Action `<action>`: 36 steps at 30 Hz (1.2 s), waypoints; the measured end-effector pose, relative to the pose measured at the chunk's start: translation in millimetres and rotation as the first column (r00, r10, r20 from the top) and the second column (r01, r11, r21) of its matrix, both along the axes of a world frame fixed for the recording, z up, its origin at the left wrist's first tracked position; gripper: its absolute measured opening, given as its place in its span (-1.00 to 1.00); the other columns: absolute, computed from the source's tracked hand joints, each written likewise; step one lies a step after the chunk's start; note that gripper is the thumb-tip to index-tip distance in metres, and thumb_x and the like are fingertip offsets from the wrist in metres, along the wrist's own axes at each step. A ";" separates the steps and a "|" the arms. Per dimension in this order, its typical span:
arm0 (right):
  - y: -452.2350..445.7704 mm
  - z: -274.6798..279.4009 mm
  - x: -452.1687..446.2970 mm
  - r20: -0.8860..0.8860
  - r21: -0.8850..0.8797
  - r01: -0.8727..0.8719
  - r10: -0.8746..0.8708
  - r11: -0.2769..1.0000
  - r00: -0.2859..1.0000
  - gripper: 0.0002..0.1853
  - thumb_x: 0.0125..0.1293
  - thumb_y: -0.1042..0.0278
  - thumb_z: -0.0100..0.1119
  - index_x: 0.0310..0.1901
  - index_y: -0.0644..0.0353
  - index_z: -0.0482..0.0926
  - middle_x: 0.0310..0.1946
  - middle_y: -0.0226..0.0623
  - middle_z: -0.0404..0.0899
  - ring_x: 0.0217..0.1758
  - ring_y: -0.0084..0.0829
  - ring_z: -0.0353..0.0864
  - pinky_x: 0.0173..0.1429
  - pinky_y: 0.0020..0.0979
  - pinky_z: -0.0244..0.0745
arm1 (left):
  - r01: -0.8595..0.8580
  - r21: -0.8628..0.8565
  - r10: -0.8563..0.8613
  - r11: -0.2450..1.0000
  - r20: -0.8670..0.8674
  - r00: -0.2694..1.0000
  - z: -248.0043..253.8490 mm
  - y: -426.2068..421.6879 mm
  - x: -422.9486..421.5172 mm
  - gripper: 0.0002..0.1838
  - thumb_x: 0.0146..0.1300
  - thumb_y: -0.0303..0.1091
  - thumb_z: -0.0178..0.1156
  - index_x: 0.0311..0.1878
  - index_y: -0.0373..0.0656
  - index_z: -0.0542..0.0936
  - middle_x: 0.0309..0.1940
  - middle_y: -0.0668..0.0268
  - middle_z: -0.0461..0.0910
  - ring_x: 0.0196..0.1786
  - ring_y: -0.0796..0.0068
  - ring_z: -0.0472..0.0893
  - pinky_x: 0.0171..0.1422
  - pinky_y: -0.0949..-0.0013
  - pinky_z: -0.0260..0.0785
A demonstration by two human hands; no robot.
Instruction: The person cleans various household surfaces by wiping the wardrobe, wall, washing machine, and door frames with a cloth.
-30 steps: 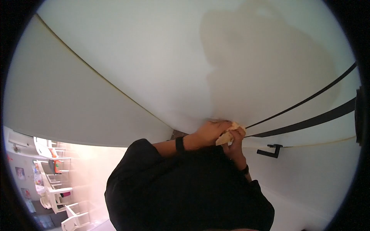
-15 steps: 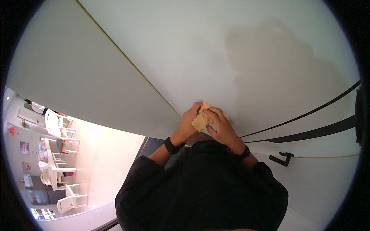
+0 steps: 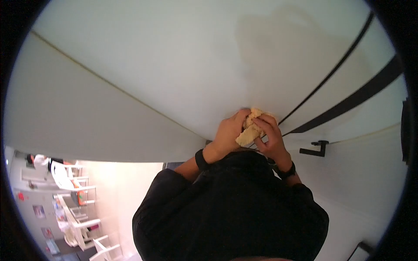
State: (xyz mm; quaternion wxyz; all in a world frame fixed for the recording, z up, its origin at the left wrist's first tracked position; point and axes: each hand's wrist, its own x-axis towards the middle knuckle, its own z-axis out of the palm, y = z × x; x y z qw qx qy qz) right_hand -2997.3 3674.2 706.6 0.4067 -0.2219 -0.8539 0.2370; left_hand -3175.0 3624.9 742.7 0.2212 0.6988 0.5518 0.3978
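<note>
A crumpled, pale yellow cloth (image 3: pixel 249 134) is held between both hands, close in front of the black-clad chest. My left hand (image 3: pixel 229 132) is closed on its left side, with the thumb side toward the white surface. My right hand (image 3: pixel 272 138) has its fingers bent over the cloth's right part. Each wrist has a black band. Just beyond the hands stands a large white door-like surface (image 3: pixel 174 56) with black curved stripes at its right. Whether the cloth touches that surface cannot be made out.
A black door handle (image 3: pixel 314 148) juts out at the right. A grey-white panel (image 3: pixel 87 117) borders the left. At the far lower left are white chairs (image 3: pixel 63 176), a white table (image 3: pixel 72 213), wall pictures and a person in white and black (image 3: pixel 42 162).
The view has swung, shifting the stripes, seam and room. Both hands stay on the cloth; compared with a second ago, my right hand lies farther over its right side.
</note>
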 end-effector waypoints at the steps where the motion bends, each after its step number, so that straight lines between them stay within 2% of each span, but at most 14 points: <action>1: 0.7 -7.0 9.7 0.039 -0.009 0.024 -0.024 1.000 0.999 -0.43 0.05 0.54 0.25 0.18 0.13 0.47 0.19 -0.13 0.36 0.24 -0.09 0.41 0.28 -0.13 0.38 | 0.040 -0.051 -0.042 0.998 -0.033 0.999 -4.2 2.6 6.3 -0.43 0.11 -0.26 0.31 0.15 -0.17 0.31 -0.17 0.00 0.57 -0.16 -0.09 0.59 -0.19 0.08 0.45; 4: -0.9 -10.1 34.7 0.051 -0.049 0.095 -0.093 0.994 0.994 -0.49 0.06 0.53 0.25 0.13 0.12 0.51 0.18 -0.16 0.39 0.20 -0.10 0.45 0.23 -0.15 0.43 | 0.144 0.048 -0.140 0.988 -0.083 0.987 -10.1 9.1 23.8 -0.43 0.12 -0.30 0.30 0.17 -0.18 0.30 -0.17 -0.02 0.57 -0.19 -0.11 0.58 -0.20 0.04 0.44; 7: 9.7 7.5 53.7 -0.053 0.121 0.208 -0.203 0.971 0.978 -0.56 0.05 0.48 0.28 0.04 0.17 0.57 0.03 -0.16 0.53 0.06 -0.11 0.57 0.11 -0.20 0.52 | 0.203 0.123 -0.193 0.971 -0.095 0.977 5.5 20.6 38.9 -0.40 0.11 -0.33 0.30 0.18 -0.21 0.28 -0.12 -0.02 0.55 -0.21 -0.09 0.60 -0.19 0.04 0.45; 10: 31.9 44.6 70.8 -0.299 0.361 0.384 -0.284 0.850 0.911 -0.64 0.05 0.37 0.32 -0.07 0.23 0.60 -0.17 -0.11 0.61 -0.12 -0.18 0.64 -0.03 -0.24 0.58 | 0.232 0.152 -0.236 0.961 0.005 0.972 25.1 32.5 75.4 -0.39 0.12 -0.38 0.28 0.22 -0.24 0.28 -0.02 0.00 0.53 -0.21 -0.05 0.62 -0.20 0.12 0.50; 13: 42.2 50.0 82.1 -0.539 0.170 0.496 -0.341 0.851 0.770 -0.69 0.09 0.25 0.32 -0.18 0.26 0.60 -0.30 -0.06 0.62 -0.22 -0.23 0.65 -0.10 -0.26 0.58 | 0.202 0.282 -0.180 0.938 -0.102 0.978 34.6 38.5 106.3 -0.33 0.10 -0.37 0.34 0.25 -0.30 0.27 0.05 -0.06 0.50 -0.12 -0.05 0.62 -0.10 0.14 0.53; 16: 44.5 32.6 82.7 -0.573 0.218 0.594 -0.392 0.774 0.720 -0.65 0.19 0.09 0.29 -0.20 0.23 0.56 -0.24 -0.06 0.59 -0.20 -0.25 0.61 -0.11 -0.29 0.57 | 0.264 0.223 -0.246 0.938 -0.105 0.963 20.7 49.8 113.8 -0.32 0.11 -0.36 0.33 0.27 -0.30 0.27 0.09 -0.06 0.48 -0.09 -0.04 0.61 -0.10 0.13 0.53; 21: 53.5 -21.6 80.1 -0.724 0.198 0.665 -0.350 0.720 0.595 -0.49 0.19 -0.09 0.32 -0.09 0.19 0.47 -0.11 -0.14 0.48 -0.11 -0.27 0.54 -0.02 -0.27 0.53 | 0.311 0.328 -0.266 0.892 -0.175 0.948 -25.1 59.5 129.3 -0.38 0.16 -0.39 0.27 0.27 -0.31 0.29 0.12 -0.06 0.46 -0.05 -0.04 0.61 -0.06 0.15 0.53; 23: 56.6 -38.4 80.0 -0.738 0.200 0.701 -0.365 0.684 0.567 -0.47 0.15 -0.07 0.38 -0.06 0.17 0.45 -0.10 -0.17 0.45 -0.09 -0.27 0.53 0.00 -0.25 0.51 | 0.321 0.322 -0.270 0.891 -0.192 0.944 -28.0 61.8 132.8 -0.44 0.18 -0.41 0.23 0.24 -0.29 0.32 0.12 -0.07 0.46 -0.05 -0.04 0.61 -0.04 0.14 0.52; 26: 53.1 -49.2 85.5 -0.661 0.282 0.752 -0.447 0.596 0.603 -0.44 0.10 -0.04 0.44 -0.05 0.15 0.43 -0.10 -0.19 0.44 -0.10 -0.25 0.52 -0.01 -0.24 0.51 | 0.362 0.143 -0.325 0.921 -0.230 0.917 -32.2 54.4 123.7 -0.52 0.21 -0.40 0.20 0.19 -0.26 0.35 0.09 -0.06 0.48 -0.04 -0.04 0.60 -0.06 0.12 0.52; 28: 53.4 -68.6 92.7 -0.605 0.331 0.791 -0.528 0.514 0.596 -0.49 0.21 -0.09 0.31 -0.06 0.13 0.37 -0.09 -0.19 0.41 -0.07 -0.26 0.49 0.03 -0.21 0.47 | 0.384 0.078 -0.362 0.920 -0.208 0.909 -37.0 50.2 122.2 -0.57 0.24 -0.38 0.17 0.15 -0.25 0.36 0.08 -0.06 0.49 -0.03 -0.04 0.60 -0.05 0.10 0.51; 30: 60.3 -94.3 99.1 -0.592 0.352 0.805 -0.553 0.477 0.586 -0.49 0.22 -0.11 0.29 -0.06 0.11 0.36 -0.10 -0.19 0.41 -0.09 -0.25 0.48 0.00 -0.20 0.46 | 0.399 0.059 -0.380 0.915 -0.203 0.902 -54.7 54.2 127.6 -0.60 0.26 -0.37 0.15 0.13 -0.24 0.37 0.07 -0.06 0.49 -0.03 -0.04 0.60 -0.04 0.08 0.51; 32: 61.5 -115.5 102.2 -0.624 0.338 0.803 -0.522 0.491 0.582 -0.44 0.13 -0.10 0.38 -0.05 0.10 0.38 -0.13 -0.20 0.44 -0.15 -0.23 0.51 -0.11 -0.21 0.50 | 0.404 0.084 -0.378 0.911 -0.224 0.898 -80.2 56.8 135.2 -0.61 0.28 -0.35 0.13 0.14 -0.24 0.36 0.08 -0.04 0.49 -0.03 -0.04 0.59 -0.02 0.06 0.50; 33: 61.8 -139.5 105.9 -0.626 0.278 0.799 -0.530 0.534 0.572 -0.51 0.27 -0.12 0.23 -0.05 0.11 0.34 -0.09 -0.17 0.39 -0.07 -0.23 0.48 0.02 -0.20 0.45 | 0.404 0.044 -0.388 0.914 -0.196 0.901 -85.8 57.3 135.8 -0.61 0.28 -0.36 0.12 0.15 -0.23 0.36 0.09 -0.04 0.49 -0.02 -0.04 0.59 0.00 0.07 0.49; 36: 41.1 -151.7 87.7 -0.573 0.105 0.761 -0.586 0.641 0.573 -0.45 0.29 -0.27 0.07 -0.08 0.12 0.40 -0.15 -0.16 0.46 -0.18 -0.18 0.52 -0.12 -0.14 0.48 | 0.393 -0.037 -0.394 0.919 -0.140 0.909 -104.3 58.3 128.4 -0.59 0.28 -0.38 0.12 0.17 -0.24 0.36 0.09 -0.02 0.49 0.00 -0.05 0.57 0.03 0.08 0.49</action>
